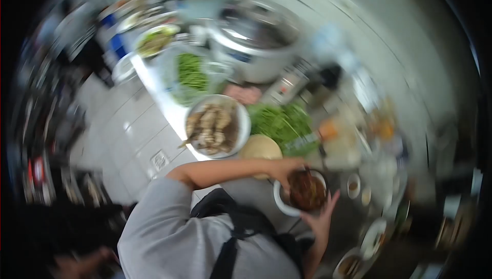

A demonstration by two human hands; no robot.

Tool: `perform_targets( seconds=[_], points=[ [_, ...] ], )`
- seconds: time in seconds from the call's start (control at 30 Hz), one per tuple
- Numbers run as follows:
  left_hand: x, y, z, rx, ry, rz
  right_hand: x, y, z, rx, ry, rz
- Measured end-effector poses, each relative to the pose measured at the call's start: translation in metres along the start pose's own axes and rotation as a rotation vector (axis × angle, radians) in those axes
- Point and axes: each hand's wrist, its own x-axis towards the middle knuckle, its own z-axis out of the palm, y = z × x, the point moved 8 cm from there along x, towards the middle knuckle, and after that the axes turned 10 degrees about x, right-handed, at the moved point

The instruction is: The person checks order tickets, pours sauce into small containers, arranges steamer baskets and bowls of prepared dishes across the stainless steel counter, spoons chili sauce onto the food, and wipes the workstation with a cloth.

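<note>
A white bowl [279, 200] with dark red-brown food [307, 191] in it is between my two hands, over the table's near side. My left hand [288, 170] grips the bowl's upper-left rim, its fingers bent down over the edge. Round the lower-right side curves my right hand [320, 218], thumb and fingers spread along the rim. Blur hides the exact fingertip contact. Just beyond my left hand are a round tan board or lid [260, 148] and a bag of leafy greens [282, 125].
A white bowl of pale brown food chunks [215, 125] stands near the table edge. Behind it are bagged green vegetables [192, 72] and a large lidded cooker [256, 48]. Small cups [353, 185] and plates [374, 238] lie right. Another person [77, 33] stands far left.
</note>
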Motion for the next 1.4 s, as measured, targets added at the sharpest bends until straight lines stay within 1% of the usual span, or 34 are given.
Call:
perform_targets(
  seconds=[0.03,0.07,0.13,0.2,0.3,0.43,0.53,0.57,0.67,0.7,0.8,0.83,0.93,1.03,1.07,1.1,1.13,1.2,1.27,1.3,1.4],
  points=[
    [-0.003,-0.008,0.005,0.137,0.056,0.086,0.000,0.005,-0.003,-0.047,-0.001,-0.081],
    [0.003,0.015,-0.008,0.102,0.032,0.036,0.000,0.007,-0.002,-0.075,0.032,-0.098],
    [0.011,0.029,-0.013,0.050,-0.014,-0.021,-0.003,0.007,-0.002,-0.167,0.104,-0.108],
    [0.012,0.028,-0.013,0.143,-0.026,-0.089,-0.005,-0.016,0.004,-0.353,0.143,-0.104],
    [0.014,0.032,-0.017,0.206,-0.064,-0.117,-0.006,-0.022,0.005,-0.310,0.215,-0.072],
    [0.024,0.037,-0.019,0.180,-0.156,-0.208,-0.006,-0.027,-0.001,-0.278,0.207,-0.060],
    [0.045,0.053,-0.025,0.103,-0.162,-0.202,-0.010,-0.052,-0.016,-0.273,0.250,-0.163],
    [0.052,0.055,-0.024,0.149,-0.148,-0.171,-0.011,-0.059,-0.025,-0.268,0.271,-0.126],
    [0.092,0.080,-0.015,0.108,-0.221,-0.117,-0.020,-0.075,-0.055,-0.326,0.314,-0.084],
    [0.106,0.092,-0.009,0.097,-0.266,-0.105,-0.025,-0.076,-0.067,-0.334,0.339,-0.063],
    [0.139,0.079,0.036,-0.004,-0.327,-0.018,-0.042,-0.064,-0.100,-0.332,0.408,-0.022],
    [0.145,0.071,0.053,0.010,-0.345,-0.037,-0.046,-0.052,-0.111,-0.313,0.422,-0.017],
    [0.162,0.056,0.101,-0.018,-0.463,-0.094,-0.065,-0.027,-0.135,-0.388,0.462,0.029],
    [0.174,0.051,0.138,-0.005,-0.540,-0.075,-0.077,0.000,-0.151,-0.432,0.484,0.096],
    [0.175,0.045,0.151,0.007,-0.551,-0.079,-0.080,0.009,-0.155,-0.438,0.483,0.107],
    [0.177,0.043,0.160,0.071,-0.514,-0.025,-0.081,0.017,-0.158,-0.446,0.480,0.109],
    [0.178,0.034,0.172,0.078,-0.542,-0.045,-0.082,0.025,-0.161,-0.453,0.473,0.112],
    [0.175,0.026,0.185,0.084,-0.596,-0.102,-0.085,0.037,-0.164,-0.458,0.446,0.107],
    [0.175,0.024,0.188,0.054,-0.606,-0.106,-0.082,0.043,-0.165,-0.487,0.415,0.105],
    [0.171,0.021,0.189,0.038,-0.610,-0.112,-0.083,0.047,-0.164,-0.448,0.387,0.177],
    [0.167,0.016,0.170,0.006,-0.458,0.011,-0.082,0.025,-0.163,-0.599,0.249,0.240]
  ],
)
